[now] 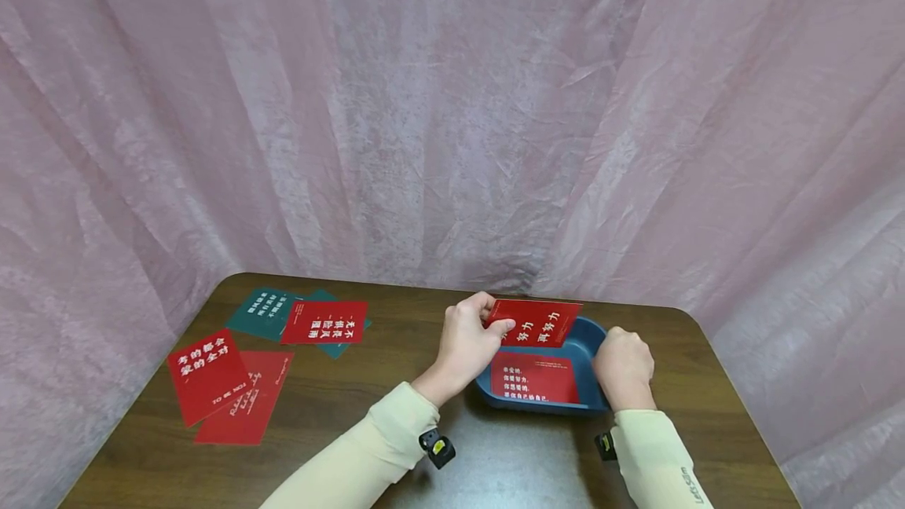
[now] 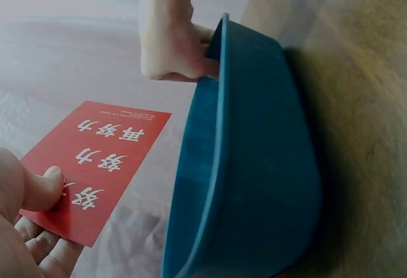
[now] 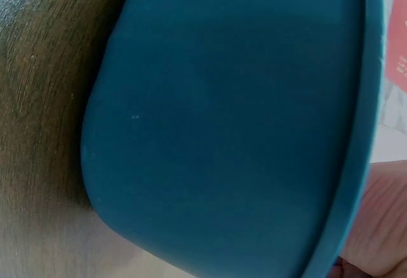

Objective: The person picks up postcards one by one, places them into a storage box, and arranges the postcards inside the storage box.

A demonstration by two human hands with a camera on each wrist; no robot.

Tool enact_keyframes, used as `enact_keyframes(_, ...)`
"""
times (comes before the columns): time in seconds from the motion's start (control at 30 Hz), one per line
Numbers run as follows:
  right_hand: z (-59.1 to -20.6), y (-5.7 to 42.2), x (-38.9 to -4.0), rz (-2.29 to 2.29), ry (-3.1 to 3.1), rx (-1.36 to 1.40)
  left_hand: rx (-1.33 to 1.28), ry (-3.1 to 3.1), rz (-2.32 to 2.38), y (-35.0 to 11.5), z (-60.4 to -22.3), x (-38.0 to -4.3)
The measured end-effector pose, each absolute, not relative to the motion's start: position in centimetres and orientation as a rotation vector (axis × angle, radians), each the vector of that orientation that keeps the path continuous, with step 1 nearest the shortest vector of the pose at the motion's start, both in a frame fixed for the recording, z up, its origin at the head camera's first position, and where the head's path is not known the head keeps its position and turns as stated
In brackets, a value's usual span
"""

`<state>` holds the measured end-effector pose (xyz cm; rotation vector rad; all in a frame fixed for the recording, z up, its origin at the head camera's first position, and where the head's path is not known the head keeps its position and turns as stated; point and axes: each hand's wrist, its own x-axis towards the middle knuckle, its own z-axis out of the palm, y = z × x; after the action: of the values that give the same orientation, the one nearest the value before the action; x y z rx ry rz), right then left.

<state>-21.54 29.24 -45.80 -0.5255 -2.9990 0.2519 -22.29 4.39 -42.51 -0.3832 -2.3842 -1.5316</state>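
While red card (image 1: 533, 378) in tub (image 2: 264, 157), second card (image 1: 535, 322) in left hand's (image 1: 467, 348) grip, rim (image 3: 370, 87) in right hand's (image 1: 624, 368).

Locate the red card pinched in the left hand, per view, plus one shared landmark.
Head: red card right of centre, lower half, overlapping the far side of the blue box.
Left wrist: red card at left, around and below mid-height.
Right wrist: only a cropped red piece at the top right edge, probably this card.
Shared landmark: the blue box, in all three.
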Motion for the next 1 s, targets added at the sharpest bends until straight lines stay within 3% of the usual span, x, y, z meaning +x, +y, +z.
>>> enact_keyframes(1.0,-45.8,29.3,-21.7,0.247,-3.044,-0.562,-0.335,-2.701,-1.550,8.1,-46.1,-22.0)
